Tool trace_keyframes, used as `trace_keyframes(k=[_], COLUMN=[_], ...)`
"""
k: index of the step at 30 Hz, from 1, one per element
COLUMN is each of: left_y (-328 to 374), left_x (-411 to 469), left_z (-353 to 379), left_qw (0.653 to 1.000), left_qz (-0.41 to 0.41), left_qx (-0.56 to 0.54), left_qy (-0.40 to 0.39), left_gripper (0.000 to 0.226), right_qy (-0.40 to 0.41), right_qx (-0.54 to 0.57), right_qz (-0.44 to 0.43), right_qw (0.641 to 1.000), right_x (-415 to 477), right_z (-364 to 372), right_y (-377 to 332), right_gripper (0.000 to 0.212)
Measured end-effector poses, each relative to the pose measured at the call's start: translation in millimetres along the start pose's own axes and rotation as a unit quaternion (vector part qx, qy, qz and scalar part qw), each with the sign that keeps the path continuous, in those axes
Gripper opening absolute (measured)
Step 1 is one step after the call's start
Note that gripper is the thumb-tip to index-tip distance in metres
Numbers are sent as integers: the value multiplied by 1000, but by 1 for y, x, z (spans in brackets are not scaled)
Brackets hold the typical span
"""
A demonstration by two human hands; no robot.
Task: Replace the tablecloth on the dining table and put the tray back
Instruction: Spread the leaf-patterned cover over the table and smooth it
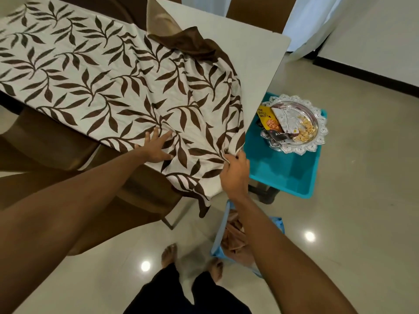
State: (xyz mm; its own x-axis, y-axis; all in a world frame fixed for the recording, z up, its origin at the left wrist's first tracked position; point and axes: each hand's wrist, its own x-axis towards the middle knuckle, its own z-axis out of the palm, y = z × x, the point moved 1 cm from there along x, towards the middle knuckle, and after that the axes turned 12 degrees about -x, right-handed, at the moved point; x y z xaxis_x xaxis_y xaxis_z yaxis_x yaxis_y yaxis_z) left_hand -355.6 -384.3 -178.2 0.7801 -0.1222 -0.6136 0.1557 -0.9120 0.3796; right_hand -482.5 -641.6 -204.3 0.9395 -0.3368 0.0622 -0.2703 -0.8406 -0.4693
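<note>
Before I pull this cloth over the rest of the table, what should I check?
1. Right hand pinches the tablecloth edge: ok.
2. Left hand presses flat on the cloth, anchoring it: ok.
3. Table fully covered: not ok; the right corner is bare and the cloth is bunched there.
4. Tray off the table, on the teal stool: ok.
5. Stepping room: not ok; a blue bag sits beside the feet.
6. Even overhang on the far side: cannot tell.

tablecloth (95,71) on table (256,53), tray (297,123) on stool (288,168) right of it
</note>
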Motion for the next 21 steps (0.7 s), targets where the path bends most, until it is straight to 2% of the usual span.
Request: trace_keyframes(k=[3, 5, 7, 10, 11, 13, 18, 21], left_y=[7, 18, 29, 40, 43, 54, 81, 94], left_x=[-4, -7, -10, 2, 5, 30, 99, 145], left_z=[1, 2, 2, -2, -4, -19, -56, -76], left_qw=[1000, 999, 995, 979, 976, 972, 958, 954], left_qz=[-9, -19, -2, 59, 73, 97, 171, 179], left_qx=[-7, 11, 27, 7, -7, -27, -29, -40], left_qy=[2, 33, 95, 193, 204, 212, 227, 236], left_gripper=[97, 91, 81, 67, 62, 57, 48, 43], right_qy=[18, 66, 72, -30, -58, -62, 49, 34], right_qx=[17, 9, 16, 1, -16, -39, -16, -34], right_qz=[93, 111, 53, -79, -107, -124, -74, 8], right_qw=[995, 992, 996, 996, 992, 990, 996, 999], right_x=[26, 43, 59, 81, 84, 105, 184, 253], right_z=[-26, -41, -45, -26, -18, -2, 1, 3], right_y=[16, 20, 12, -7, -12, -21, -38, -43], right_gripper=[36, 33, 28, 28, 32, 35, 37, 47])
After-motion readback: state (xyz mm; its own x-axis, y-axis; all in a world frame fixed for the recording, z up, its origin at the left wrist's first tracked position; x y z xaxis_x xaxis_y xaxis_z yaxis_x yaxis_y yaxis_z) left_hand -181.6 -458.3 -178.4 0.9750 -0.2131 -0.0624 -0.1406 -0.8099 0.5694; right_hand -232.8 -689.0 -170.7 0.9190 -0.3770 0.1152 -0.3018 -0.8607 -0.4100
